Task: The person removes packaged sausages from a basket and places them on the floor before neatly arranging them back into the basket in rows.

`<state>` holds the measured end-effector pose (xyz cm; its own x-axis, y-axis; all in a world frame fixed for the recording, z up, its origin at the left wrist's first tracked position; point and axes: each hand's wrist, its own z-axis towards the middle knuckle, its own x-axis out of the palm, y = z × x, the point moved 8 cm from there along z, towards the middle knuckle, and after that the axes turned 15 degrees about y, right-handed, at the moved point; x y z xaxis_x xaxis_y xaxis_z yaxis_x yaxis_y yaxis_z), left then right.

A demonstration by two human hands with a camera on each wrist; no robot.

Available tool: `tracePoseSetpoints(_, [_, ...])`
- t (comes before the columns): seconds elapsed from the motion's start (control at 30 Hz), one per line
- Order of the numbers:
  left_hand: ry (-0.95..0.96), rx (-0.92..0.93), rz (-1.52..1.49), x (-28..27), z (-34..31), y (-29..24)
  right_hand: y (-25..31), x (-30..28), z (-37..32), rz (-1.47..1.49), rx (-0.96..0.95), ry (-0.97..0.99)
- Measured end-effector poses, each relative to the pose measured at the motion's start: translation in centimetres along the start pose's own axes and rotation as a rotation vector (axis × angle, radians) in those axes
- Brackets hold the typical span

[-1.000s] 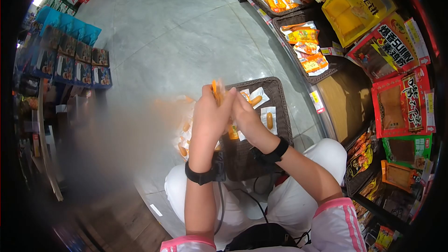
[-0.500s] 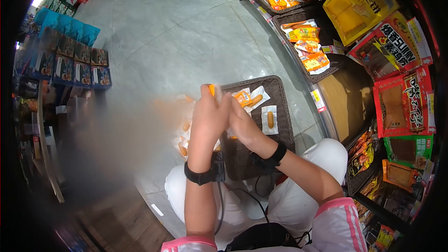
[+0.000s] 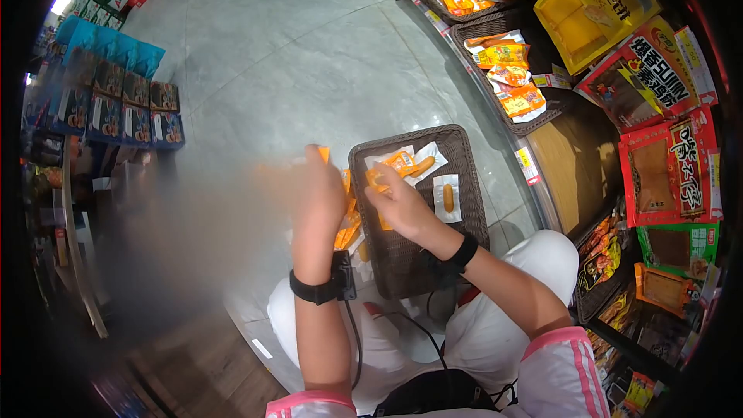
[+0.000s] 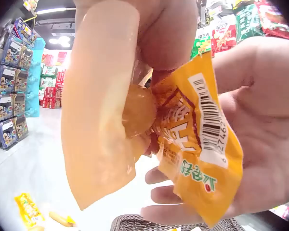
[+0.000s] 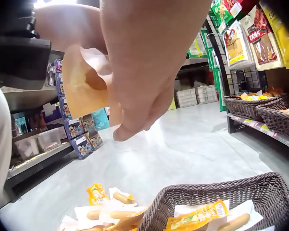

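My left hand (image 3: pixel 321 197) pinches a sausage packet (image 4: pixel 197 139) to the left of the basket. The packet has an orange printed side with a barcode and a pale back, and the rounded brown end of a sausage (image 4: pixel 138 110) shows between them. In the right wrist view the packet's pale side appears beyond my right hand (image 5: pixel 144 72). That right hand is over the left part of the brown woven basket (image 3: pixel 402 263), holding nothing, its fingers loosely extended. Inside the basket lie an orange packet (image 5: pixel 200 216) and a sausage on a white wrapper (image 3: pixel 448 197).
Several sausage packets (image 5: pixel 106 211) lie on the floor left of the basket. Shelf baskets (image 3: pixel 507 81) with orange packets stand to the right, below hanging snack bags (image 3: pixel 669 170). Boxed goods (image 3: pixel 131 108) line the left side. Grey tile floor (image 3: pixel 286 54) stretches ahead.
My hands were together over the basket's left edge. The left hand has moved left with the packet, away from the right, uncovering orange packets between them. The right hand stays over the basket.
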<state>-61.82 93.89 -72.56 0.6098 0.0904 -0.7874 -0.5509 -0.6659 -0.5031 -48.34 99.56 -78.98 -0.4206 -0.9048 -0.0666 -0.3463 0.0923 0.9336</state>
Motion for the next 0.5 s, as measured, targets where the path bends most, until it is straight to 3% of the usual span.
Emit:
tracePoseSetpoints(0.07, [0.026,-0.005,0.151,-0.1,-0.6,0.9,-1.9,-1.2,0.2,-0.082,0.024,-0.087])
tracePoseSetpoints(0.3, [0.115,-0.015,0.232,0.8,-1.4,3.4,-5.4,-1.1,1.6,0.159,0.276,0.038])
tracePoseSetpoints(0.4, [0.062,-0.006,0.261,0.6,-1.5,3.2,-5.9,-0.8,2.3,0.108,0.263,0.034])
tracePoseSetpoints(0.5, [0.052,-0.01,0.297,0.3,-1.8,2.5,-10.4,-0.1,3.8,0.238,0.265,0.083])
